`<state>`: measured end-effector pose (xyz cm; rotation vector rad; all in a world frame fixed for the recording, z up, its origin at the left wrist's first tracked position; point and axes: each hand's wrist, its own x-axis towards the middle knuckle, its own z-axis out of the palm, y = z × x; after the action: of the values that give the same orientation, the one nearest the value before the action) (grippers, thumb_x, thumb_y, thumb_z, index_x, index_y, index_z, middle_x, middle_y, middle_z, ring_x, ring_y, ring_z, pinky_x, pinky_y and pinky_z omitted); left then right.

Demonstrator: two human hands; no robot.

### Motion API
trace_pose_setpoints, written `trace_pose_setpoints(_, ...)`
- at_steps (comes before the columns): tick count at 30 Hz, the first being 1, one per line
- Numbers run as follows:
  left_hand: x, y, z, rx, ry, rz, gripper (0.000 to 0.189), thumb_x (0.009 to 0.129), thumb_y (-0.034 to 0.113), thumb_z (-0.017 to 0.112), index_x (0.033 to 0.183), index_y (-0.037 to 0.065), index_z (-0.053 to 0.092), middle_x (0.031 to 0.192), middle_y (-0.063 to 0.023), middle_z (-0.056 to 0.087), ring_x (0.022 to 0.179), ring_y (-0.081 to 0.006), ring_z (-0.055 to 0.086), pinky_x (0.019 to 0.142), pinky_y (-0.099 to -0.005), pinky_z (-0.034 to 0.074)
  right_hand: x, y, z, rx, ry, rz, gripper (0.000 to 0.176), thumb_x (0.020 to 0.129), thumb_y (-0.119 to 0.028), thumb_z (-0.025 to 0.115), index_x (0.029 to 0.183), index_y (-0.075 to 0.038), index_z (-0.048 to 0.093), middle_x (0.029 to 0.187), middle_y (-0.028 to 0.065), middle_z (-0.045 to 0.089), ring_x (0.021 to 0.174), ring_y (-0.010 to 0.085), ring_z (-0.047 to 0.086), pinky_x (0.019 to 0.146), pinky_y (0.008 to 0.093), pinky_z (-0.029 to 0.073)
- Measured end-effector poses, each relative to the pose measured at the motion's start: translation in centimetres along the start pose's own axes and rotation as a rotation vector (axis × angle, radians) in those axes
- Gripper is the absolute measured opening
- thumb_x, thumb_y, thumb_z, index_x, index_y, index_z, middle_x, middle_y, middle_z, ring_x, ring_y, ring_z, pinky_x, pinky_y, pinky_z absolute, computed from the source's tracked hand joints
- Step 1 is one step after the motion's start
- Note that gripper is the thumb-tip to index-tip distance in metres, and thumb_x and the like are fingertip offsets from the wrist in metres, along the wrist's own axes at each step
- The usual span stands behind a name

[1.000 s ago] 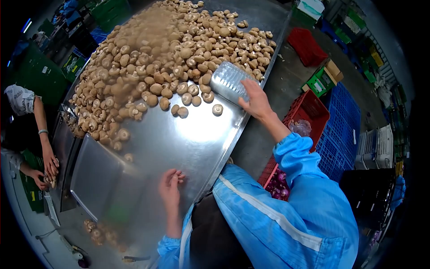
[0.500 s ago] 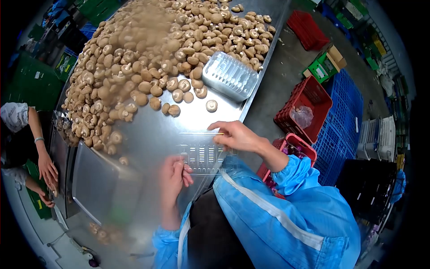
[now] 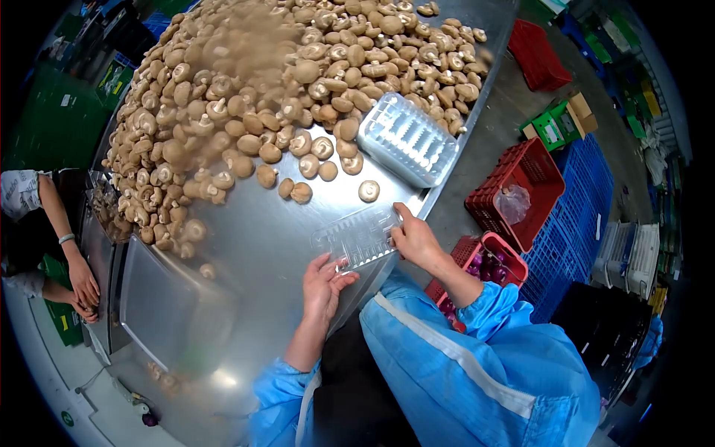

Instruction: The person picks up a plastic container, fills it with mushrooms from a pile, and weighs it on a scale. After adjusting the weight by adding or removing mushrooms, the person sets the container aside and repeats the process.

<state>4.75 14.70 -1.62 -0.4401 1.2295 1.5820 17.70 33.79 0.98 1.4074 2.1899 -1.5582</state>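
A clear plastic tray (image 3: 357, 240) with slots in its base is held between my two hands over the metal table (image 3: 253, 223). My left hand (image 3: 322, 287) grips its near left corner, fingers curled at the edge. At the opposite end, my right hand (image 3: 415, 237) pinches the tray's right side, the index finger stretched along the rim. Just beyond the tray lies a single shiitake mushroom (image 3: 369, 191), stem side up. A stack of similar clear trays (image 3: 408, 141) rests at the table's right edge. Behind spreads a big heap of shiitake mushrooms (image 3: 246, 97).
A translucent plastic bin (image 3: 156, 298) stands at the left. Beyond it are a co-worker's hands (image 3: 83, 287). On the floor to the right are a red crate (image 3: 521, 186), a pink basket with purple items (image 3: 488, 261), a blue pallet (image 3: 570, 216) and a green box (image 3: 551, 127).
The tray has moved up and right, away from my body, and is now tilted. Both hands have travelled with it. The co-worker's hands have come together.
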Motion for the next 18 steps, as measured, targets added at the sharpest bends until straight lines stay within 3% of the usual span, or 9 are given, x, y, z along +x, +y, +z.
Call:
trace_pose_setpoints(3,2.1,1.1,0.2,-0.049,0.002,0.041,0.048,0.096,-0.004,0.042,0.14,-0.009,0.025,0.112,-0.0313,0.059,0.076,-0.0391,0.068,0.069,-0.0421,0.061,3.1,0.6,2.1,0.098,0.127,-0.132,0.054,0.087,-0.01,0.049,0.138,0.005,0.042,0.079,0.0288,0.066,0.076,0.0422,0.068,0.077,0.0479,0.053)
trace_pose_setpoints(4,3.0,1.7,0.2,-0.058,0.004,0.059,0.049,0.097,-0.003,0.042,0.142,-0.008,0.024,0.113,-0.0304,0.059,0.076,-0.0396,0.068,0.071,-0.0442,0.061,4.3,0.4,2.6,0.132,0.15,-0.157,0.049,0.092,-0.007,0.046,0.141,0.002,0.042,0.068,0.0105,0.063,0.05,0.0176,0.059,0.05,0.034,0.048)
trace_pose_setpoints(8,6.9,5.6,0.9,-0.065,0.044,0.143,0.05,0.095,-0.004,0.043,0.141,-0.01,0.024,0.113,-0.031,0.059,0.074,-0.0378,0.067,0.072,-0.044,0.061,9.9,-2.4,4.7,0.201,0.22,-0.197,0.037,0.097,-0.006,0.043,0.132,0.0,0.049,0.068,0.0099,0.063,0.049,0.0161,0.057,0.047,0.0336,0.045)
trace_pose_setpoints(11,10.9,10.0,0.6,-0.02,0.074,0.25,0.046,0.094,-0.005,0.043,0.137,-0.013,0.028,0.11,-0.0312,0.06,0.07,-0.0356,0.067,0.067,-0.0413,0.061,13.6,-6.8,5.5,0.264,0.238,-0.184,0.032,0.093,-0.006,0.048,0.122,0.006,0.051,0.073,0.0227,0.066,0.069,0.0371,0.067,0.066,0.045,0.052)
trace_pose_setpoints(12,12.1,11.3,0.7,0.005,0.084,0.29,0.044,0.094,-0.005,0.043,0.136,-0.013,0.029,0.109,-0.031,0.06,0.068,-0.0349,0.067,0.066,-0.0404,0.061,15.4,-7.4,6.6,0.323,0.244,-0.142,0.026,0.093,-0.006,0.048,0.116,0.007,0.053,0.073,0.0225,0.066,0.068,0.038,0.066,0.066,0.0453,0.052)
trace_pose_setpoints(15,15.0,14.9,1.3,0.08,0.11,0.366,0.036,0.095,-0.004,0.038,0.129,-0.015,0.035,0.106,-0.0311,0.061,0.065,-0.033,0.066,0.059,-0.0373,0.061,19.5,-8.3,8.2,0.091,0.307,-0.232,0.019,0.093,0.0,0.044,0.106,0.007,0.056,0.074,0.0264,0.064,0.072,0.0458,0.064,0.069,0.0509,0.05)
trace_pose_setpoints(16,16.1,15.7,1.2,0.077,0.136,0.4,0.03,0.095,-0.004,0.035,0.122,-0.015,0.04,0.104,-0.0308,0.061,0.062,-0.0321,0.064,0.052,-0.0355,0.059,20.4,-8.3,9.4,0.146,0.405,-0.299,0.019,0.097,-0.004,0.042,0.108,0.006,0.054,0.073,0.0228,0.063,0.064,0.0379,0.064,0.061,0.0464,0.05)
trace_pose_setpoints(18,17.5,17.6,0.7,0.029,0.1,0.365,0.028,0.097,-0.002,0.038,0.121,-0.014,0.043,0.104,-0.0287,0.061,0.062,-0.0293,0.064,0.052,-0.0337,0.056,21.7,-7.4,12.1,0.228,0.545,-0.36,0.018,0.101,-0.005,0.039,0.112,0.002,0.052,0.072,0.0166,0.063,0.051,0.0255,0.061,0.05,0.0387,0.048)
